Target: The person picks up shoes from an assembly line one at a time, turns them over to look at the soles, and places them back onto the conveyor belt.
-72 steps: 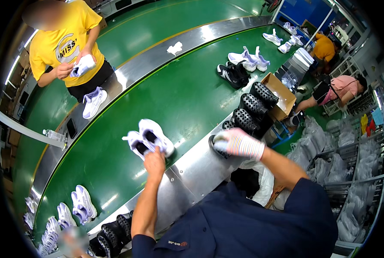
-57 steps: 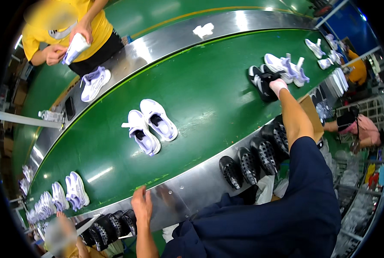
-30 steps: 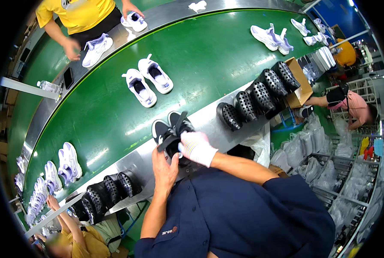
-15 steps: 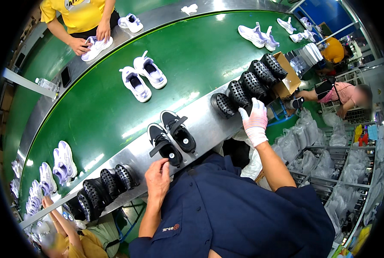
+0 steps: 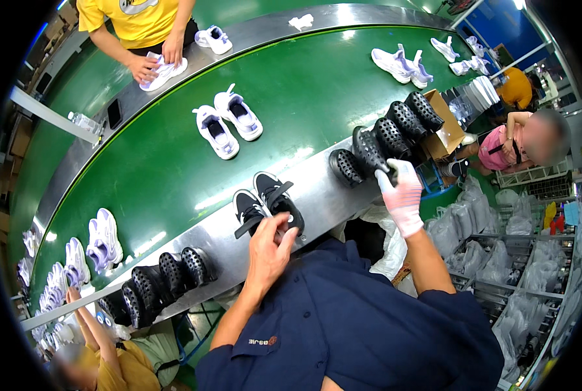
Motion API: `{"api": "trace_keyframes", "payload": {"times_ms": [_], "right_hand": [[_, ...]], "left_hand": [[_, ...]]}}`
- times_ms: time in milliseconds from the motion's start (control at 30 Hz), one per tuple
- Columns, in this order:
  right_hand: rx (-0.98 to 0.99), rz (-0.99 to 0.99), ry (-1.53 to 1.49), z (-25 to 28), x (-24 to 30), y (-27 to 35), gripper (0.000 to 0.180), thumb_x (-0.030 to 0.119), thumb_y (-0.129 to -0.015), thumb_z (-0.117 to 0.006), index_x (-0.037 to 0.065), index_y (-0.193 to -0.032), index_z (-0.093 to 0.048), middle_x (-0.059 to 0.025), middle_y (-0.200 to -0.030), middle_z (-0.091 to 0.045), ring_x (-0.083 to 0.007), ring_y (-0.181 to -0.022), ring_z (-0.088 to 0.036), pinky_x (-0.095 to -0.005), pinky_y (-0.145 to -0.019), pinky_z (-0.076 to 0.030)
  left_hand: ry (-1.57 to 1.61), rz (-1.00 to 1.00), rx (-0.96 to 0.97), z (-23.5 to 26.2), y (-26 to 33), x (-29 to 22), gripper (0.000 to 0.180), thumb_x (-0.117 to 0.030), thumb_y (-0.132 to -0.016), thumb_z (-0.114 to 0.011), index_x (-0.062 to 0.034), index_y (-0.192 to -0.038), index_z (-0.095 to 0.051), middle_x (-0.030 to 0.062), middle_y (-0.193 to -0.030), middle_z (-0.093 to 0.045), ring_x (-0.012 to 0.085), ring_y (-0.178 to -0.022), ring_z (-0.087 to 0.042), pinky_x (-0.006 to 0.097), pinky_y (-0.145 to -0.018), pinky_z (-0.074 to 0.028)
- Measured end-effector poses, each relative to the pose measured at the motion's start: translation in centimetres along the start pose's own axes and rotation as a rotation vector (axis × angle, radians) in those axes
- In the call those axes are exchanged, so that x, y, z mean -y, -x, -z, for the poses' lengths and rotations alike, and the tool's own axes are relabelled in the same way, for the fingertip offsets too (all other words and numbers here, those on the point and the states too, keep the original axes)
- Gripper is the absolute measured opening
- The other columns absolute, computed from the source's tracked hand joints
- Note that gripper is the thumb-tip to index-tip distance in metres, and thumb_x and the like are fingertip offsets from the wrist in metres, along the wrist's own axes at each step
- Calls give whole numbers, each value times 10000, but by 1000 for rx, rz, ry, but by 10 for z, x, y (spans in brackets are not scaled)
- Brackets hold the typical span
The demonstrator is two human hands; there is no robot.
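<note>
My gloved right hand (image 5: 402, 197) grips the near end of a black perforated shoe form (image 5: 368, 151), which tilts up out of a row of similar forms at the right of the metal ledge. A pair of black sneakers with white trim lies on the ledge: the left sneaker (image 5: 247, 207) and the right sneaker (image 5: 269, 184). Over their heel ends hovers my bare left hand (image 5: 271, 253), its fingers bent but apart, holding nothing. It partly hides the shoe openings, and whether it touches a sneaker I cannot tell.
More black forms (image 5: 172, 272) stand at the ledge's left end. Beyond the metal ledge (image 5: 323, 199) a green conveyor belt (image 5: 310, 85) carries white-and-lilac sneakers (image 5: 226, 124). Across it a person in yellow handles a white shoe (image 5: 165, 70). A cardboard box (image 5: 445, 133) and bagged racks (image 5: 493, 260) stand to the right.
My right hand has closed on a black form and tipped it up from the row. My left hand has moved right and up, over the black sneakers' heels.
</note>
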State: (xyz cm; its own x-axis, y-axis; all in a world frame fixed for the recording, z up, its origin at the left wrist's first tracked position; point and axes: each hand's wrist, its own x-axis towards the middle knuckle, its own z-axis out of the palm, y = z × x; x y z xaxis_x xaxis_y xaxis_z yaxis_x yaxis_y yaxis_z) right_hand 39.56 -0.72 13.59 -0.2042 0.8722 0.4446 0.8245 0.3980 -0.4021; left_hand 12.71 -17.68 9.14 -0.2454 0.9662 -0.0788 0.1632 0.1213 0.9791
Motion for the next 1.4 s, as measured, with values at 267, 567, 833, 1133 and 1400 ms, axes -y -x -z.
{"api": "trace_keyframes", "payload": {"times_ms": [267,567,833,1133,1400], "right_hand": [[855,-640,-1016,16,63,49,381,333,-1003,-648,-13,-1160,-683,-49,-884,-703,-97,-724,-637,-259,-696,-520],[1033,-668,-602,-21,73,65,430,440,-944,-699,11,-906,-702,-48,-654,-612,-108,-553,-533,-289,-531,-431],[1058,-119,-32,-84,67,40,455,443,-908,-683,-5,-983,-709,-278,-926,-708,-442,-942,-691,-491,-832,-540],[816,35,100,-154,81,67,246,278,-974,-612,32,-991,-619,-220,-831,-722,-410,-786,-716,-521,-688,-556],[782,5,121,-179,67,81,206,206,-927,-643,33,-1034,-611,-208,-869,-725,-403,-799,-714,-507,-706,-564]], "left_hand": [[852,320,225,-27,-52,-8,406,-122,-940,-734,-44,-1285,-535,119,-1167,-654,219,-1075,-662,355,-891,-551],[-414,-141,-163,-14,-44,30,505,-168,-860,-796,22,-1281,-590,158,-1112,-626,325,-1003,-609,415,-907,-501],[-691,70,356,6,-135,98,259,-123,-806,-621,53,-965,-725,304,-953,-694,464,-984,-675,500,-863,-526],[-212,341,417,-3,-165,111,321,-249,-854,-726,52,-965,-730,185,-847,-716,291,-802,-675,425,-759,-514],[-790,147,-101,-50,-112,76,448,-329,-830,-760,62,-1016,-644,295,-932,-707,470,-915,-686,532,-829,-546]]}}
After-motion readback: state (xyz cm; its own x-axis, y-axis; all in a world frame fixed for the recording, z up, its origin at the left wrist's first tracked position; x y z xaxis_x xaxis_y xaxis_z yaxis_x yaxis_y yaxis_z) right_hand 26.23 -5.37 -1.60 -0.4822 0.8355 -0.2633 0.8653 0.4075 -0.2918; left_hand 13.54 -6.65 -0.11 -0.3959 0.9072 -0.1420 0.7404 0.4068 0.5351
